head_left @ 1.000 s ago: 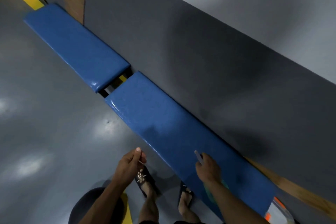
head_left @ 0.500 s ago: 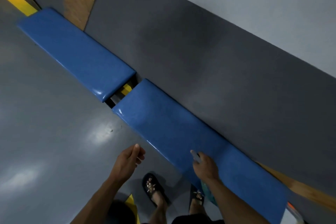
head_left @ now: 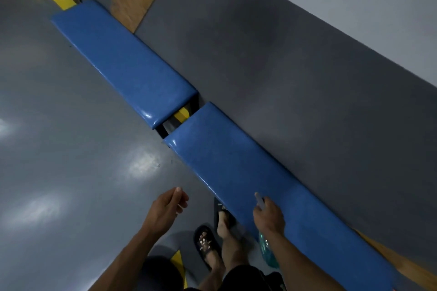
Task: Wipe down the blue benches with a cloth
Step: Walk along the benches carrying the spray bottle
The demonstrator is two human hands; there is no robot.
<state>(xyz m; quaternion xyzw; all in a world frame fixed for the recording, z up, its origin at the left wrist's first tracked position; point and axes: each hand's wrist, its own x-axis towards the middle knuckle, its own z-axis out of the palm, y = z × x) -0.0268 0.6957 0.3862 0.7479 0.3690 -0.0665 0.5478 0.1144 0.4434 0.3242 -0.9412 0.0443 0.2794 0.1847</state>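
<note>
2 blue benches: near bench (head_left: 236, 172) centre to lower right of frame, far bench (head_left: 123, 64) upper left; glossy, firm, likely slick. No cloth visible. Right hand (head_left: 268, 216) grip holds teal spray bottle (head_left: 266, 249) at neck. Left hand (head_left: 166, 205) loosely curled, holding nothing.

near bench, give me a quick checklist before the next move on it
1. Cloth in hand: not ok, none visible.
2. Right hand holds the spray bottle: ok, over the near bench.
3. Left hand free: ok, loosely curled, holds nothing, over the floor.
4. Bench top free of objects: ok.
5. Surface already wet: cannot tell.
6. Far bench reachable next: ok, just beyond a narrow gap.
</note>
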